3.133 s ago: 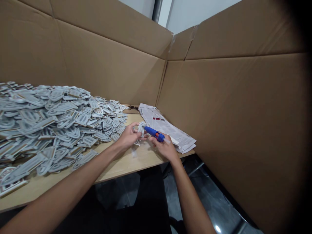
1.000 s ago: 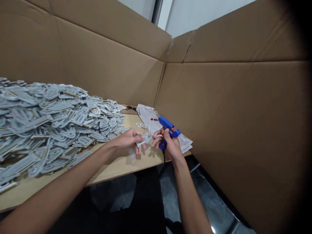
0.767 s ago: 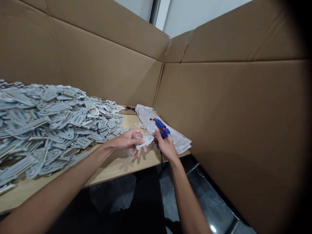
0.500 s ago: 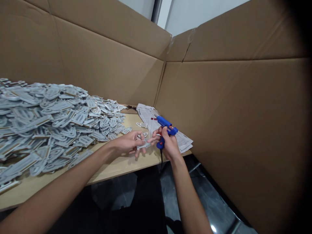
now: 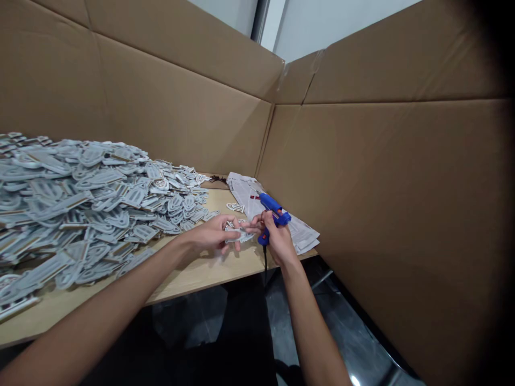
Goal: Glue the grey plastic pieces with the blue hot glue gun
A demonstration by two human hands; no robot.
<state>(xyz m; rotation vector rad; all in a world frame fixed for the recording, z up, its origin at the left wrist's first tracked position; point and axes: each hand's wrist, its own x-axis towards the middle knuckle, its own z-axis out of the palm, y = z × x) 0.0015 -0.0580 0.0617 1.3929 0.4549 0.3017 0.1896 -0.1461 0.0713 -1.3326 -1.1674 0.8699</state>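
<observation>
My left hand point(image 5: 217, 233) pinches a small flat grey-white cut-out piece point(image 5: 237, 234) between thumb and fingers, just above the table. A blue hot glue gun point(image 5: 273, 209) is held in my right hand point(image 5: 278, 238), its nozzle pointing up and away to the left. Fingertips of the right hand reach to the piece and appear to touch its edge. Beyond my hands, another flat white cut-out point(image 5: 235, 207) with dark slots lies on the wood. A black cord point(image 5: 265, 257) hangs from the glue gun's handle.
A large heap of similar grey-white pieces point(image 5: 100, 198) covers the left of the wooden table point(image 5: 193, 276). Printed paper sheets point(image 5: 301, 236) lie under and behind the glue gun. Tall cardboard walls point(image 5: 362, 171) rise at the back and right. Dark cable point(image 5: 218, 178) lies by the corner.
The held piece has turned slightly and shows more of its slotted face near the right fingertips. The glue gun has shifted very little, and the view has moved slightly.
</observation>
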